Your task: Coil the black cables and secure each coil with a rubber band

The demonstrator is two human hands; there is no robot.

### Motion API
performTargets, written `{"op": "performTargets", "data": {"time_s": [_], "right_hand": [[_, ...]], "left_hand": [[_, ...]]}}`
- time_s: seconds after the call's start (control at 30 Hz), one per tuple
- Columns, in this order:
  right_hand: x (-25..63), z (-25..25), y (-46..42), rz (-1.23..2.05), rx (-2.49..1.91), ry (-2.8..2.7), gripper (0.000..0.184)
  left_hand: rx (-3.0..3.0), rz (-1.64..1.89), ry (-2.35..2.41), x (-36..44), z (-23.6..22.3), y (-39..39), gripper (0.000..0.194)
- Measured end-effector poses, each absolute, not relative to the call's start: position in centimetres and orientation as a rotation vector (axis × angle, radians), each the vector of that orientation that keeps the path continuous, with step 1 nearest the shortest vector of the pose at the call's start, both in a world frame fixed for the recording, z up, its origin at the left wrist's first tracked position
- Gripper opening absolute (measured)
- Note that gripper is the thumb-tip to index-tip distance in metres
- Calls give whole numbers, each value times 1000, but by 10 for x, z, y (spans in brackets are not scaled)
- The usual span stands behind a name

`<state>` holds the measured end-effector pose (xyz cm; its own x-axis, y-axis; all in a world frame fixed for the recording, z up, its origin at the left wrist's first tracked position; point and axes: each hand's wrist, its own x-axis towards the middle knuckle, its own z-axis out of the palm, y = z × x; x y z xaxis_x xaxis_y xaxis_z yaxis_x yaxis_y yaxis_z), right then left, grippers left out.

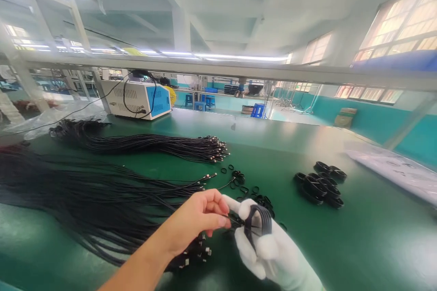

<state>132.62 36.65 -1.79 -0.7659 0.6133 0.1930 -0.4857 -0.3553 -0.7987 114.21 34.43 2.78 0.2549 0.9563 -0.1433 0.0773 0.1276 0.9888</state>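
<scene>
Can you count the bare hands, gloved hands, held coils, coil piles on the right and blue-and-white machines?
Bare left hand: 1
Gloved right hand: 1
Held black coil: 1
Coil pile: 1
Blue-and-white machine: 1
Total: 5

Grn tbl w/ blk cables

At lower centre, the gloved right hand partly obscures the coiled cable; the left edge cuts off the loose cables.
</scene>
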Motion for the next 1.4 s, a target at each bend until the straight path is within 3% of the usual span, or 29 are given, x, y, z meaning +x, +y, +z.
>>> {"op": "performTargets", "data": {"time_s": [0.33,0.47,0.57,0.7,0.9,1.1,1.4], "right_hand": [[1317,-21,367,2148,-163,-1226,60],[1318,-27,368,2223,-240,-1219,65],[1318,-32,364,2351,-175,-1184,65],[1312,-32,365,2403,-266,-1088,68],[1299,-31,376,1806,-780,-1371,75],[1301,-38,377,2045,-583,-1269,59],[1299,-38,374,2101,-584,-1217,51]], "left_hand": [[1204,1131,1175,1162,23,346,13],[1638,1072,1468,1155,41,338,31],[1803,839,1313,1152,54,340,39],[1579,697,1110,1146,47,359,31],[1334,924,1441,1149,19,372,36],[1179,989,1289,1152,8,348,12],[1181,963,1200,1156,2,340,6]]}}
